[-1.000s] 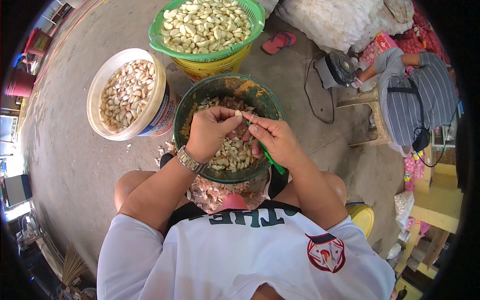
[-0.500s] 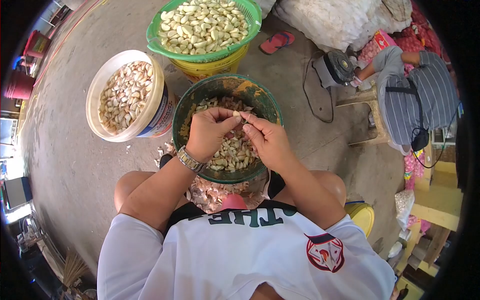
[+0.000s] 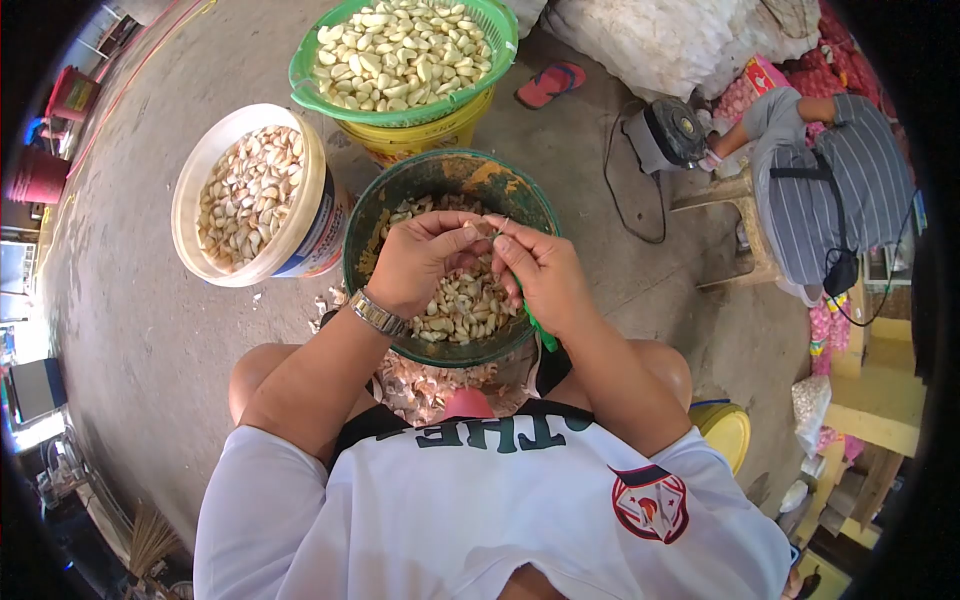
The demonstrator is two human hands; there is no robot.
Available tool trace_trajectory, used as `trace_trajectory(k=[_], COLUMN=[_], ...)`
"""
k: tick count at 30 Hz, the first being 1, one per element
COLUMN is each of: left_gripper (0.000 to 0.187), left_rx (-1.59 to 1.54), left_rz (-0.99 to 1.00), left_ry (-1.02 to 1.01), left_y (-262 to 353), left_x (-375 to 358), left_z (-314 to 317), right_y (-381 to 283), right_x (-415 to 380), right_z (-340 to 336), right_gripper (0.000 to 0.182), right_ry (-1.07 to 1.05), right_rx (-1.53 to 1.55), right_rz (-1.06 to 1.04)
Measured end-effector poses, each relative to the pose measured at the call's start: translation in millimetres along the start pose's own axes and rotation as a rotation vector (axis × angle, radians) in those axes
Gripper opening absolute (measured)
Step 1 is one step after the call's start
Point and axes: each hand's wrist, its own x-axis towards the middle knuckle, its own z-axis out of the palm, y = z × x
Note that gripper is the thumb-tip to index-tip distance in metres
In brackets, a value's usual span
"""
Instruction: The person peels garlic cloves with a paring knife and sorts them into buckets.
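Note:
Over a dark green tub with worn orange patches, my two hands meet. My left hand, with a metal watch on its wrist, pinches a garlic clove between thumb and fingers. Closed around a small knife, my right hand brings the blade end to the clove; the knife's green handle sticks out below the palm. Most of the blade is hidden by fingers. Garlic cloves and loose skins lie inside the tub beneath my hands.
A white bucket of unpeeled cloves stands left. Behind the tub, a green basket of peeled cloves rests on a yellow bucket. A seated person is at right, near a pink slipper. Garlic skins litter the floor.
The right hand has turned, so the knife's green handle now shows below it. The pale clove at the left fingertips now looks browner. Both hands stay over the tub.

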Motion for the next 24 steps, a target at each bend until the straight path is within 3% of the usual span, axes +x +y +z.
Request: trace_trajectory(k=[5,21,24], left_gripper=[0.018,0.017,0.02], left_rx=[-0.169,-0.002,-0.092], left_rz=[-0.01,0.023,-0.002], left_ry=[0.018,0.101,0.04], left_y=[-2,4,5], left_x=[2,-2,-1], left_z=[-5,2,0], right_y=[-4,4,-8], right_x=[-1,0,-2], right_z=[-1,4,-2], right_gripper=[0.031,0.032,0.032], right_ry=[-0.037,0.013,-0.096], right_rx=[0.022,-0.116,0.447], right_rz=[-0.029,-0.073,0.208])
